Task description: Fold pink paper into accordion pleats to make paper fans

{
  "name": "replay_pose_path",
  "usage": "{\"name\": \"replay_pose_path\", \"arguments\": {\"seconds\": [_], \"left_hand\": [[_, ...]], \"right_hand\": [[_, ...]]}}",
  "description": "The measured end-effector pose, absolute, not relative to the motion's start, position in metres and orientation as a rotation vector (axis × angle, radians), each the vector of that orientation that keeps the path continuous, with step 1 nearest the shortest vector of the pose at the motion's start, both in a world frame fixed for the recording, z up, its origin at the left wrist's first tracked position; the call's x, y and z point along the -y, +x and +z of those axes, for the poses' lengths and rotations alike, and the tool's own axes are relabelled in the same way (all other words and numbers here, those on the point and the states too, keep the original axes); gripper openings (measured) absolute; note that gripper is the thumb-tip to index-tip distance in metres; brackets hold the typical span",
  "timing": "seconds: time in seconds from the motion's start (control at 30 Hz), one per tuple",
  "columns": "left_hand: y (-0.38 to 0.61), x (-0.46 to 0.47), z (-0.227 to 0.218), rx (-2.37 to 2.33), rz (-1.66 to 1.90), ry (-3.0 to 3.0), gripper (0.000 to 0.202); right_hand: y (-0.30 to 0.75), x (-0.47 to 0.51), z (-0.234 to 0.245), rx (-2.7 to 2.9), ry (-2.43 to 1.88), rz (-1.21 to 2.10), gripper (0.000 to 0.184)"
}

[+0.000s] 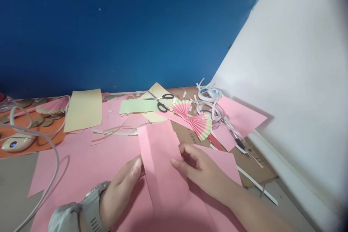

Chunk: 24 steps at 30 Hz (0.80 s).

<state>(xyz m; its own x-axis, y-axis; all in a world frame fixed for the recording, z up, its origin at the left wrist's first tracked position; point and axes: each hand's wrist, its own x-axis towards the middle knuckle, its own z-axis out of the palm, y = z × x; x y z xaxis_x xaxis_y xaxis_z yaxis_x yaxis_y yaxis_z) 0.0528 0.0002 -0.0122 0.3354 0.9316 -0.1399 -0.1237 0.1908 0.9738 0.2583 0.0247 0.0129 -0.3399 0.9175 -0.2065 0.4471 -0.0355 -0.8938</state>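
A pink paper sheet (160, 159) with a fold along its left side stands lifted between my hands. My left hand (122, 188), with a grey watch on the wrist, pinches its left edge near the bottom. My right hand (198, 170) grips its right edge with fingers curled round it. Under them lies a larger pink sheet (81, 163) spread on the work surface. Beyond the held sheet lie two pleated pink-and-yellow paper fans (195, 117), joined tip to tip.
Black-handled scissors (161, 101) rest on green and cream papers at the back. A cream sheet (83, 110) lies back left, and a white cable (51, 156) loops beside a white device (16, 143). White paper strips (209, 96) pile up back right, next to a white wall.
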Motion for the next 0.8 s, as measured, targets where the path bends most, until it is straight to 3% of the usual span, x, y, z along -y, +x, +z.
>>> {"name": "replay_pose_path", "arguments": {"seconds": [0.2, 0.37, 0.57, 0.8], "left_hand": [[0.063, -0.005, -0.005, -0.967, 0.802, 1.153, 0.031], [0.063, -0.003, -0.005, -0.912, 0.766, 1.159, 0.032], [0.059, -0.003, -0.005, -0.985, 0.819, 1.052, 0.031], [0.061, 0.002, -0.004, -0.917, 0.704, 1.160, 0.027]], "right_hand": [[0.249, -0.019, 0.024, 1.768, -1.361, 1.498, 0.021], [0.250, -0.018, 0.019, 1.712, -1.455, 1.392, 0.039], [0.251, -0.017, 0.018, 1.918, -1.266, 1.591, 0.026], [0.251, -0.016, 0.017, 1.899, -1.343, 1.566, 0.029]]}}
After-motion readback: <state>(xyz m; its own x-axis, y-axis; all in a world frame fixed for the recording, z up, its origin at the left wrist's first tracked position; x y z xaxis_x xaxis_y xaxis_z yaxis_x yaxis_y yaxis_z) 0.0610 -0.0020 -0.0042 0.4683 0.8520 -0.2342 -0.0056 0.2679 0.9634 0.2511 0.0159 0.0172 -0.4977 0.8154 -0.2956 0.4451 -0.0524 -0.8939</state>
